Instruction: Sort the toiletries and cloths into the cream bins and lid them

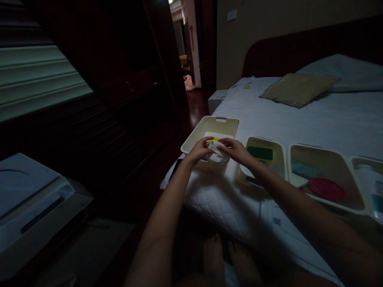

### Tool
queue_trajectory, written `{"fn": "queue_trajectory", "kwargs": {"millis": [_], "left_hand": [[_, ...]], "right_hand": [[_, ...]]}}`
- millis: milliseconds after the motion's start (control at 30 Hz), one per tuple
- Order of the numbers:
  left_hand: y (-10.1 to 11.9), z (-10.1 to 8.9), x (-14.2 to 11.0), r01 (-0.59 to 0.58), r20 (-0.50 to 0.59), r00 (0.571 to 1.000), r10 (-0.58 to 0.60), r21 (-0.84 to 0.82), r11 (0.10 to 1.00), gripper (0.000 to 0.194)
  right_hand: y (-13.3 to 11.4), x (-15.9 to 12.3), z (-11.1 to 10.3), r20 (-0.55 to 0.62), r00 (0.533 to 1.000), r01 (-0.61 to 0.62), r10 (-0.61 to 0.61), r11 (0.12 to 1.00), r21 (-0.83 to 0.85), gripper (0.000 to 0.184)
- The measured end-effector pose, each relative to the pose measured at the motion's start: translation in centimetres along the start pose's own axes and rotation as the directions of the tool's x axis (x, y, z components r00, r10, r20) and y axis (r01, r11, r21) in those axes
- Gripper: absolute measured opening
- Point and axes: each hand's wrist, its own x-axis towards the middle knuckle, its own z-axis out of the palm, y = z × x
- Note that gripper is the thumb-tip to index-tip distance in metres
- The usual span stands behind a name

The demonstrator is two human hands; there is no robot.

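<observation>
From my end: L hand and R hand both have their grip closed on a white item, fingers curled round it from either side, narrow. It's at the near end of a cream basket, in front of the near rim in my view; can't tell if it touches.

Edges: the basket sits at the corner of the bed, its L side close to the drop to the dark floor. A strip of bed separates it from the green-item bin; that one, the pink-item bin and the bottle bin stand in a row to the R, rims just beside each other. More room behind the row, sheet running back to the pillow.

Materials: basket looks like plastic, holes through its walls, grey handle piece at the far end. White item's pale, uneven, approx. rounded; exact material unclear. Something yellow shows just behind it. Bins are smooth, rounded corners. Bed's near side has diamond quilting; pillow's beige, squarish.

Labels: white bottle at far R has a bluish label, too dim to read.
</observation>
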Motion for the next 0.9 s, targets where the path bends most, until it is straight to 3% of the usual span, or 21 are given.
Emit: {"fn": "queue_trajectory", "kwargs": {"millis": [133,267,500,667,900], "left_hand": [[-0.3,-0.2,0.1,0.002,-0.01,1.0,-0.001,0.015,1.0,0.06],[-0.8,-0.4,0.4,-0.003,-0.072,0.997,0.007,0.054,0.999,0.051],[-0.8,-0.1,0.1,0.01,0.016,1.0,-0.008,-0.096,0.995,0.043],[-1.5,-0.1,0.2,0.046,-0.051,0.998,-0.048,-0.052,0.998,0.043],[-2.5,-0.3,0.7,0.01,-0.152,0.988,-0.007,0.019,1.0,0.035]], "right_hand": [[0.1,0.0,-0.2,0.062,0.997,-0.046,0.045,0.999,0.013,0.028],[-0.5,0.0,-0.3,0.007,0.996,-0.091,0.091,0.996,0.022,0.026],[-0.4,0.2,-0.3,-0.095,0.986,-0.129,0.136,0.989,0.076,0.029],[0.2,0.0,0.0,-0.108,0.983,-0.133,0.146,0.984,0.116,0.028],[1.0,0.3,0.6,-0.033,0.984,-0.168,0.174,0.976,0.135,0.024]]}}
